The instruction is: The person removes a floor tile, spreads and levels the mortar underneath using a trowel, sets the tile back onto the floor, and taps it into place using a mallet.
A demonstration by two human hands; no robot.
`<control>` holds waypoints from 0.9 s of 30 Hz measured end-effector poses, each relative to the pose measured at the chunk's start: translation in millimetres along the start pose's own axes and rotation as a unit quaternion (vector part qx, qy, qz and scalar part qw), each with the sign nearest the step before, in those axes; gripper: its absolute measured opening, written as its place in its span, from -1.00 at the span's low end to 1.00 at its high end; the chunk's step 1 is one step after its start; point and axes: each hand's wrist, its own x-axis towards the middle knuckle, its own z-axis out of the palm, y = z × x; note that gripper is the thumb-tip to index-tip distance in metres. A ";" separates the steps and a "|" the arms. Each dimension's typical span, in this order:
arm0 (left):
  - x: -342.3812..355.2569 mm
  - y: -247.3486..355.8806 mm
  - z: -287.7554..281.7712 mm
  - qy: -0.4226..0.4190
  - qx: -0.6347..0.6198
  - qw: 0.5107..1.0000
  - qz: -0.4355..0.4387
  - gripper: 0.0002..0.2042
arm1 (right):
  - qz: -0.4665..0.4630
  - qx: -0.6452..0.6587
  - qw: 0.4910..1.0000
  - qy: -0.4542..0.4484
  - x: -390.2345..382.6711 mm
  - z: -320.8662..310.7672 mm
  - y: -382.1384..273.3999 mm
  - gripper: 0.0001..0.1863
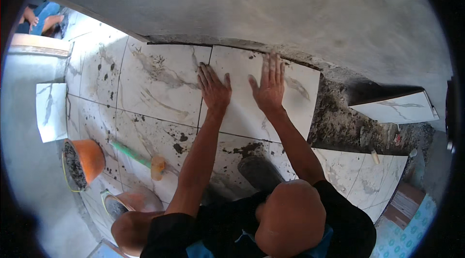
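Note:
A large white, grey-veined floor tile (pixel 237 64) lies beside the grey wall. On its left part, close to the joint with the neighbouring tile (pixel 155 78), my left hand (pixel 214 89) rests palm down with its fingers stretched out. My right hand (pixel 269 86) presses flat farther right, its spread fingertips near the tile's wall-side edge. Neither hand holds anything. Past the tile's right edge lies a rough bed of dark mortar (pixel 334 117). A mallet (pixel 131 154) with a green handle and a yellowish head is on the floor tiles to my left.
An orange bucket of grey mix (pixel 92 161) and a second bucket (pixel 143 200) stand at left. One tile (pixel 51 112) leans on the left wall; another tile piece (pixel 397 108) rests at right. A cardboard box (pixel 404 204) sits lower right. Another person (pixel 41 18) shows far left.

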 end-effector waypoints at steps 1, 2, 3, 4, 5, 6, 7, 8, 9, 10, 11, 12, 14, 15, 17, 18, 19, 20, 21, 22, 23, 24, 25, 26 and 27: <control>-1.0 0.1 -0.9 0.005 -0.008 1.000 0.006 -0.36 | -0.011 0.006 0.999 -0.034 1.9 -2.4 -8.2 -0.25; -2.5 -1.0 -0.6 -0.002 -0.005 1.000 0.007 -0.36 | -0.022 0.013 0.997 -0.069 1.2 -1.4 -12.8 -0.24; -3.7 -2.2 -1.3 0.017 0.007 1.000 0.015 -0.37 | -0.017 0.016 0.997 -0.074 -8.7 12.4 -10.3 -0.24; -0.7 2.8 -1.4 0.041 0.013 0.999 0.025 -0.38 | 0.000 0.001 0.996 -0.093 -20.0 29.6 1.4 -0.24; -0.5 2.2 -0.6 0.040 0.016 0.999 0.023 -0.38 | 0.014 -0.008 0.993 -0.115 -22.1 35.7 2.5 -0.24; -0.4 2.0 0.0 0.034 0.017 0.999 0.020 -0.39 | 0.014 -0.006 0.993 -0.117 -21.0 41.6 6.5 -0.24; -0.6 0.7 1.0 0.029 0.018 0.999 0.019 -0.39 | 0.010 -0.004 0.995 -0.104 -10.6 38.5 3.8 -0.24; 0.1 -1.2 -1.3 0.027 0.023 0.999 0.018 -0.39 | 0.007 -0.001 0.996 -0.092 -4.0 35.4 -1.0 -0.24; 2.0 -1.8 -3.3 0.034 0.014 0.999 0.018 -0.40 | 0.008 0.003 0.996 -0.093 -0.1 29.4 -5.2 -0.24; 2.9 -2.1 -6.1 0.041 0.003 0.999 0.019 -0.40 | -0.010 -0.007 0.998 -0.068 3.5 19.6 -9.3 -0.24; 2.0 -4.6 -4.8 0.039 0.005 0.999 0.021 -0.40 | -0.027 -0.017 0.999 -0.041 4.8 14.3 -11.7 -0.23; 1.0 -7.1 -2.3 0.028 0.006 0.999 0.014 -0.39 | -0.024 -0.016 0.999 -0.040 -2.9 25.4 -9.7 -0.23; 1.7 6.2 4.9 0.013 -0.010 1.000 0.020 -0.37 | 0.035 -0.040 0.992 -0.118 -18.2 42.8 8.9 -0.21; 1.9 7.3 5.1 0.006 0.006 1.000 0.018 -0.37 | 0.041 -0.044 0.992 -0.115 -18.5 43.7 14.5 -0.21; 3.8 -1.8 4.3 -0.004 0.024 0.999 0.021 -0.37 | 0.024 0.015 0.997 -0.069 4.2 18.2 -10.2 -0.19; 2.3 -8.0 -0.7 0.007 0.031 0.999 0.020 -0.37 | 0.041 0.008 0.995 -0.093 10.4 4.6 -21.7 -0.19; 2.6 -7.3 -1.7 0.016 0.029 0.999 0.025 -0.37 | 0.058 -0.005 0.994 -0.093 -1.0 18.0 -18.2 -0.19; -0.9 -7.7 -0.9 0.006 0.014 0.999 0.043 -0.37 | 0.086 0.001 0.988 -0.125 -18.6 41.1 -8.2 -0.18; -2.5 -1.7 17.2 -0.005 0.031 0.999 0.044 -0.38 | 0.120 0.002 0.980 -0.156 -26.8 59.7 15.6 -0.18; -4.3 -9.0 15.5 0.001 0.066 0.997 0.028 -0.38 | 0.081 0.006 0.982 -0.169 -23.4 57.2 9.0 -0.16; -4.6 -9.2 10.9 -0.003 0.063 0.997 0.035 -0.38 | 0.089 0.002 0.982 -0.168 -18.4 42.3 6.2 -0.16; -4.8 -9.8 6.9 0.015 0.049 0.998 0.033 -0.38 | 0.084 -0.002 0.992 -0.092 -13.4 27.3 4.4 -0.15; -0.7 -6.0 -2.5 0.039 0.036 0.998 0.032 -0.39 | 0.074 -0.005 0.997 -0.010 -7.6 14.0 2.2 -0.15; 1.8 4.9 -7.0 0.033 0.030 0.998 0.036 -0.39 | 0.070 -0.049 0.996 -0.034 -19.0 17.3 22.5 -0.17; -5.2 7.5 -8.9 0.027 0.025 0.998 0.046 -0.39 | 0.081 -0.055 0.995 -0.034 -36.9 24.0 27.0 -0.17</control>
